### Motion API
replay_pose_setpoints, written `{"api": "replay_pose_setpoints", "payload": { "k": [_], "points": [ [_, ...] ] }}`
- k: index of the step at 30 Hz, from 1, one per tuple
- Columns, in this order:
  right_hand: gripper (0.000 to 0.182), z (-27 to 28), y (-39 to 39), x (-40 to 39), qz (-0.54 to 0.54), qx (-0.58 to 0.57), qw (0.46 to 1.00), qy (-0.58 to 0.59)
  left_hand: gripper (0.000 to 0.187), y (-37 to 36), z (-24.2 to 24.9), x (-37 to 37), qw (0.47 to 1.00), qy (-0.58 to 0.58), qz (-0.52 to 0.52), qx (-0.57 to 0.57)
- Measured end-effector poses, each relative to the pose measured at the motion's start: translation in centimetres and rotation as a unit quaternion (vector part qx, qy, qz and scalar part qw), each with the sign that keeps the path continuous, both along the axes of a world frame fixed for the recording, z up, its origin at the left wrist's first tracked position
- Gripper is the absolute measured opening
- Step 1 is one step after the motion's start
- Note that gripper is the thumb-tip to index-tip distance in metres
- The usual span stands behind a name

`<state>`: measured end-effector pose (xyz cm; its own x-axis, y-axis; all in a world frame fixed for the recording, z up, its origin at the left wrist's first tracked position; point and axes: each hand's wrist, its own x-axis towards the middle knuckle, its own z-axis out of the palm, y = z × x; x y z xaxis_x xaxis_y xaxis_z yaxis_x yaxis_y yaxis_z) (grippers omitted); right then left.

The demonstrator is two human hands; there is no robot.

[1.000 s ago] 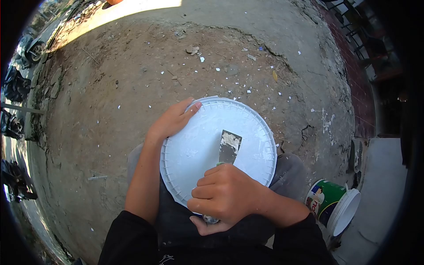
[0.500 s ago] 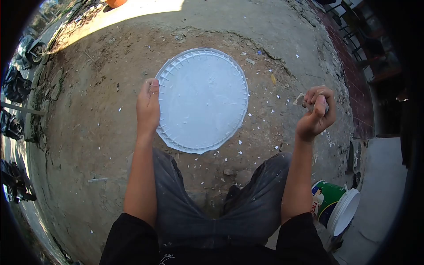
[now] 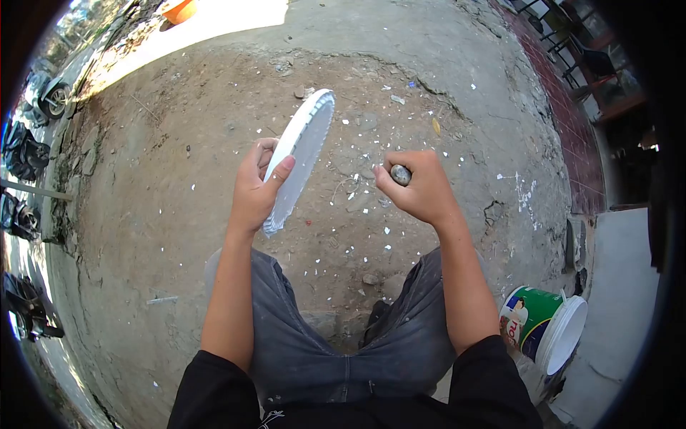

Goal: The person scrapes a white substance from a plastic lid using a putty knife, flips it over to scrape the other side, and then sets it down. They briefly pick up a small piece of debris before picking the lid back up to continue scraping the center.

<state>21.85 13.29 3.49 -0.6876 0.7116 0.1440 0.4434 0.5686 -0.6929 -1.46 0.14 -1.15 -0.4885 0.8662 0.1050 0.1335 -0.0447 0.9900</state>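
Over the ground [image 3: 143, 207] ahead of the trousers [image 3: 286, 311], L hand [image 3: 253, 187] has the white lid [image 3: 306, 146] by its near-L edge: thumb on the visible face, fingers round the other side, grip narrow, closed on lid. Lid's up off the ground, tilted, nearly edge-on to cam, approx mid-view, btwn hands but touching L only. R hand [image 3: 429, 187] is in a fist round a tool [image 3: 401, 175], fingers wrapped tight; rounded handle end shows at thumb side, rest hidden, so can't tell blade pos. R hand is well apart from lid. White flakes [image 3: 386, 231] scattered on ground, lots btwn + beyond hands. Green/white bucket [image 3: 530, 322] at lower R, past R knee. Orange tub [image 3: 179, 10] top L, motorbike [image 3: 44, 96] far L.
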Motion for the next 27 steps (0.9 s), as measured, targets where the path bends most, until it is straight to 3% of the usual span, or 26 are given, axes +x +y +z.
{"api": "replay_pose_setpoints", "payload": {
  "k": [1,2,4,5,8,14,15,16,17,19,20,24,27],
  "points": [
    [0.026,-0.2,-0.2,-0.4,0.085,-0.049,0.994,0.041,0.035,-0.4,0.4,0.5,0.993,-0.043,-0.106,0.017],
    [0.026,-0.6,-0.6,-1.3,0.085,-0.050,0.994,0.039,0.033,-0.8,0.9,1.0,0.986,-0.058,-0.157,0.016],
    [0.024,-1.2,-1.6,-2.7,0.109,-0.107,0.975,0.159,0.031,-0.8,0.3,1.2,0.982,-0.111,-0.151,0.011],
    [0.024,-1.1,-1.5,-2.6,0.109,-0.108,0.975,0.158,0.030,-0.7,0.2,1.2,0.977,-0.159,-0.144,0.008],
    [0.023,-0.5,-0.7,-2.0,0.116,-0.104,0.986,0.050,0.029,-0.7,0.1,-0.2,0.986,-0.149,-0.079,-0.010],
    [0.016,0.0,-0.1,-1.3,-0.012,-0.066,0.993,0.098,0.045,-0.4,-0.2,-1.2,0.993,-0.118,0.031,-0.006],
    [0.021,0.4,-0.2,-1.4,-0.059,-0.061,0.991,0.099,0.046,-0.2,-1.0,-1.5,0.997,-0.035,0.071,-0.007],
    [0.024,-0.3,0.5,-0.9,-0.034,-0.023,0.994,0.105,0.048,-0.2,-1.5,-1.9,0.993,0.049,0.111,-0.008],
    [0.024,-0.2,0.5,-0.8,-0.033,-0.023,0.994,0.105,0.048,-0.3,-1.9,-2.4,0.992,0.049,0.112,-0.008],
    [0.021,0.9,0.0,-1.0,-0.002,-0.168,0.897,0.408,0.054,-0.3,-1.3,-2.9,0.985,-0.058,0.143,0.071],
    [0.024,1.9,-0.3,-0.9,-0.011,-0.193,0.858,0.476,0.057,-0.5,-1.0,-3.2,0.981,-0.101,0.145,0.078],
    [0.024,1.4,2.0,0.7,-0.077,-0.140,0.918,0.364,0.065,-1.3,0.5,-3.3,0.967,-0.226,0.095,0.066],
    [0.028,-0.2,3.3,1.2,-0.168,-0.174,0.906,0.346,0.067,-1.5,-0.1,-3.2,0.957,-0.266,0.074,0.094]
  ]
}}
